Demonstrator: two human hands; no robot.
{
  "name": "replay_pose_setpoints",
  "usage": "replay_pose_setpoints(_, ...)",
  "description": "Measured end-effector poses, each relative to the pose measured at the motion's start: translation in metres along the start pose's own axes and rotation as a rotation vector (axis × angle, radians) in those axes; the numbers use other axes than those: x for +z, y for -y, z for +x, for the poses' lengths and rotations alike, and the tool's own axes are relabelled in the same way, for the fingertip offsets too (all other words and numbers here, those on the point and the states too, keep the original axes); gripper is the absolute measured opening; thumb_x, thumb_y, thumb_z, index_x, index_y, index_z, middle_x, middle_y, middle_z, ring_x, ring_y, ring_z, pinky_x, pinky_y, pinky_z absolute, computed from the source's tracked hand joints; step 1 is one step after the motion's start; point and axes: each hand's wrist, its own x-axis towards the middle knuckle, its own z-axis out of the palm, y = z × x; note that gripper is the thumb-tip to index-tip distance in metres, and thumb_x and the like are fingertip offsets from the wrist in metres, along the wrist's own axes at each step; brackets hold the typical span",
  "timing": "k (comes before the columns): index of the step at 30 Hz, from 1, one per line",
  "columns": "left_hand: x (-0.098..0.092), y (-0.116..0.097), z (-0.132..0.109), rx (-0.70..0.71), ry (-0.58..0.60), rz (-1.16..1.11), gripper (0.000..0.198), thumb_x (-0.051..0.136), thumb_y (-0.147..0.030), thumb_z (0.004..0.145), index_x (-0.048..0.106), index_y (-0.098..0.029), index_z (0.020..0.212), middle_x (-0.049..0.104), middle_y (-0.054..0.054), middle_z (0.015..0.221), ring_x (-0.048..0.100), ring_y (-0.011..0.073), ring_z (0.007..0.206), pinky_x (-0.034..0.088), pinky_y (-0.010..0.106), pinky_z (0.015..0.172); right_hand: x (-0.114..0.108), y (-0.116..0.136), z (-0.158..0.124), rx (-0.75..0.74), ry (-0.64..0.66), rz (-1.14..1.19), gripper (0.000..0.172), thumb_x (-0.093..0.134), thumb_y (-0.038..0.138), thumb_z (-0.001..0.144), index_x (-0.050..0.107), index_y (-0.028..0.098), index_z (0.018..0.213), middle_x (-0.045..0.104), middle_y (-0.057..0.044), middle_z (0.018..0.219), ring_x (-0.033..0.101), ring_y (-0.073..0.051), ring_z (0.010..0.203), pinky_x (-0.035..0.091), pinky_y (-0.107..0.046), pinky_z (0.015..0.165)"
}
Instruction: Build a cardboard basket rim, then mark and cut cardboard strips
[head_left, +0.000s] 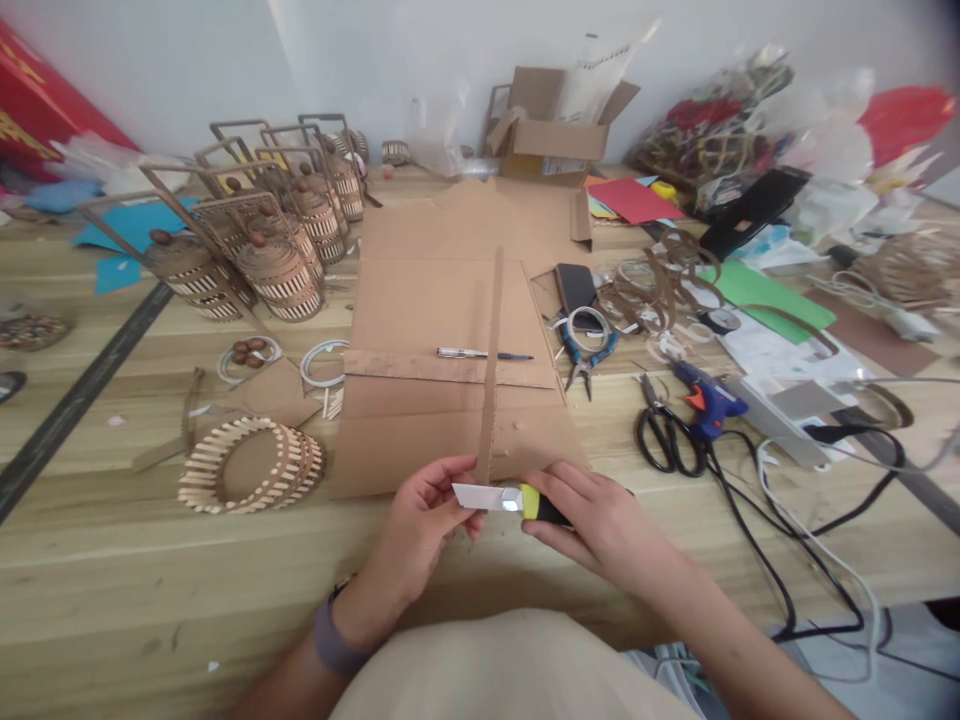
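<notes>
My right hand (pixel 592 515) is wrapped round the black and yellow-green handle of a utility knife (pixel 499 497), its wide blade pointing left. The blade lies across the near end of a narrow cardboard strip (pixel 491 380). Closed round that near end is my left hand (pixel 427 515), with the blade tip close to its fingers. The strip runs away from me over a large flat cardboard sheet (pixel 420 300). A second, wider cardboard strip (pixel 397 368) lies crosswise beneath it. On the sheet, a pen (pixel 465 354) rests across the two strips.
Wooden-slat lanterns with handles (pixel 277 265) stand at the back left, near a slatted ring (pixel 247 465). On the right lie pliers (pixel 581 365), scissors (pixel 664 430), a blue glue gun (pixel 709 400) and loose cables. An opened cardboard box (pixel 555 140) stands by the wall.
</notes>
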Motion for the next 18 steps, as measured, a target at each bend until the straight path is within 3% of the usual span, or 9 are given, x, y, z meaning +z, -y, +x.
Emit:
replay_pose_setpoints(5, -0.003, 0.001, -0.001, -0.059, 0.033, -0.027, 0.05, 0.093, -0.031, 0.057, 0.071, -0.015, 0.099, 0.064, -0.002, 0.068, 0.057, 0.0086, 0.051, 0.041, 0.021, 0.048, 0.003, -0.017, -0.008, 0.013, -0.022, -0.003, 0.037, 0.041, 0.045, 0.103, 0.063, 0.016, 0.112, 0.068, -0.009, 0.086, 0.068, -0.022, 0.075, 0.054, -0.031, 0.064)
replay_pose_setpoints(11, -0.005, 0.001, 0.0, -0.085, 0.037, -0.117, 0.05, 0.096, -0.031, 0.055, 0.072, -0.015, 0.095, 0.062, -0.003, 0.067, 0.056, 0.007, 0.05, 0.04, 0.019, 0.047, 0.002, -0.043, -0.022, 0.216, -0.09, 0.036, 0.031, 0.044, 0.041, 0.102, 0.061, 0.019, 0.116, 0.069, -0.009, 0.092, 0.07, -0.023, 0.082, 0.056, -0.033, 0.072)
replay_pose_setpoints(18, -0.002, 0.001, 0.001, -0.09, 0.052, -0.115, 0.048, 0.097, -0.031, 0.054, 0.073, -0.016, 0.092, 0.062, -0.003, 0.067, 0.056, 0.0066, 0.049, 0.041, 0.019, 0.048, 0.006, -0.011, -0.01, 0.109, -0.048, 0.167, 0.028, 0.047, 0.039, 0.101, 0.061, 0.018, 0.113, 0.069, -0.008, 0.089, 0.068, -0.021, 0.078, 0.055, -0.031, 0.067)
